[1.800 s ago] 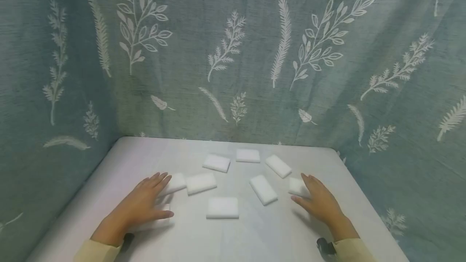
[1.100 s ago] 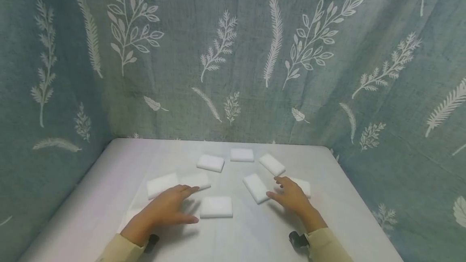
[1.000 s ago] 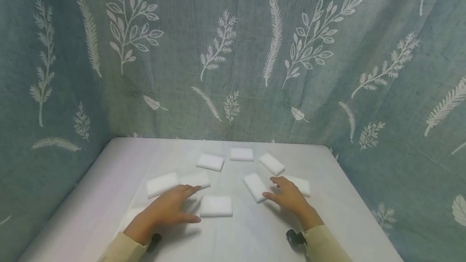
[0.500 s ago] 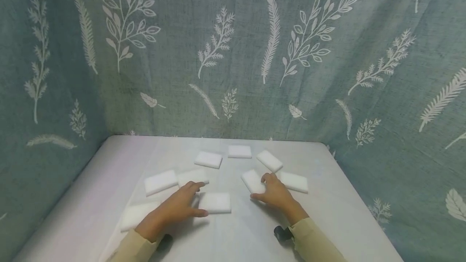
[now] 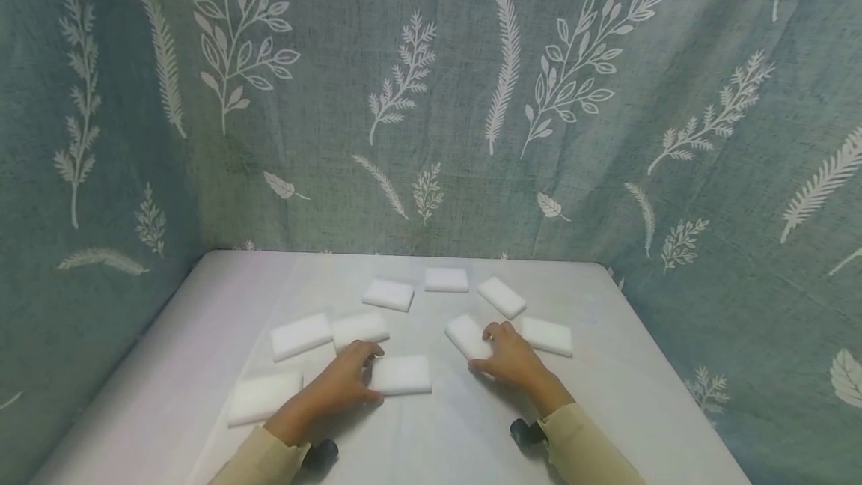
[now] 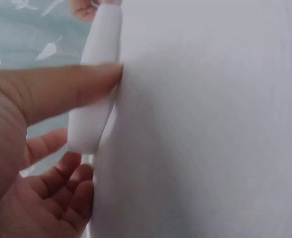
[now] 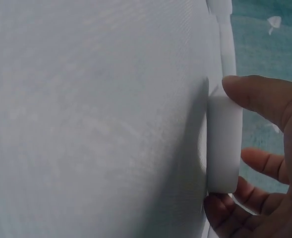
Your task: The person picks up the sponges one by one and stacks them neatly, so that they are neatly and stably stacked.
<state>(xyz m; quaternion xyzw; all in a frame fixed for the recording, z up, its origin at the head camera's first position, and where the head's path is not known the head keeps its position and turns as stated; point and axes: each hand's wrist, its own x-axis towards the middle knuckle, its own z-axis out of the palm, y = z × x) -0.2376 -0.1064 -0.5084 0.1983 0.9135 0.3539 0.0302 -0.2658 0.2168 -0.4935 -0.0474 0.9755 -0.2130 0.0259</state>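
Note:
My left hand [image 5: 346,382] is at the left end of a white block-shaped sponge [image 5: 405,375] lying flat on the table. Its thumb crosses the sponge's near side [image 6: 93,119], and the other fingers curl round the far side. The right hand [image 5: 515,359] grips a second white sponge [image 5: 465,334], which lies slantwise. In the right wrist view, the thumb touches one end of this sponge [image 7: 224,144] while curled fingers touch the other end. Both sponges appear to rest on the table. Part of each is hidden by the hand holding it.
More white sponges lie around: two behind the left hand [image 5: 301,336] [image 5: 360,328], one at near left [image 5: 263,397], several along the back [image 5: 447,280] and one beside the right hand [image 5: 548,336]. A leaf-patterned green curtain [image 5: 458,96] stands behind the white table [image 5: 431,447].
Both hands have moved inward from the table's sides, the left to the right, the right to the left. Their fingers have closed on the two sponges. The view has shifted slightly.

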